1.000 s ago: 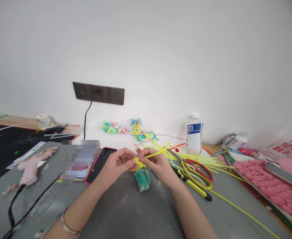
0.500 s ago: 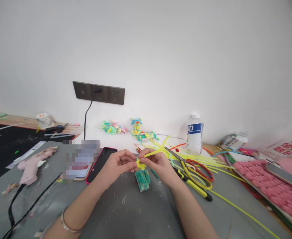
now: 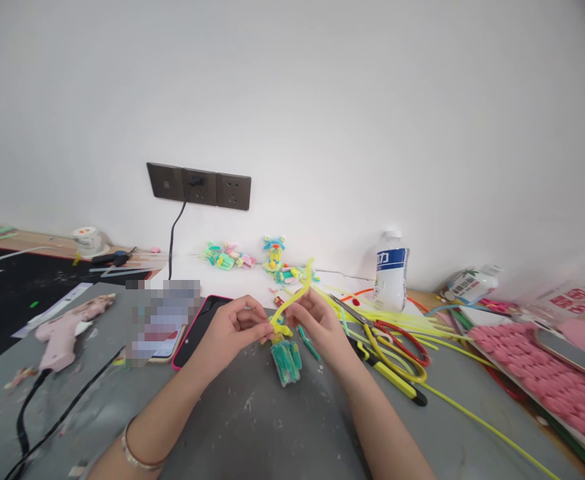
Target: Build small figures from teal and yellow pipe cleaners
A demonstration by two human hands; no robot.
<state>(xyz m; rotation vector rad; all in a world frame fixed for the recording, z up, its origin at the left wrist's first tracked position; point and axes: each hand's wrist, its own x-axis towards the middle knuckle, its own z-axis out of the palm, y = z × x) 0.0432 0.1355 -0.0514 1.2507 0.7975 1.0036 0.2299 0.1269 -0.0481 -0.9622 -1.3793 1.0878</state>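
Note:
Both hands meet over the grey table point(image 3: 252, 427). My left hand point(image 3: 232, 330) pinches the yellow top of a small pipe-cleaner figure point(image 3: 285, 357), whose teal body hangs below the fingers. My right hand point(image 3: 317, 323) pinches a yellow pipe cleaner point(image 3: 292, 297) that rises from the figure and slants up to the right. The two hands almost touch at the yellow knot.
A phone in a pink case point(image 3: 200, 327) lies left of my hands, a pink glue gun point(image 3: 65, 333) further left. Red and yellow scissors point(image 3: 397, 343), a yellow utility knife point(image 3: 392, 377), loose yellow pipe cleaners point(image 3: 412, 320), a white bottle point(image 3: 390, 280) and finished figures point(image 3: 272, 257) are behind and right.
My right hand has swung the free end of the yellow pipe cleaner from lying out to the right up to a steep slant. The left hand has stayed in place.

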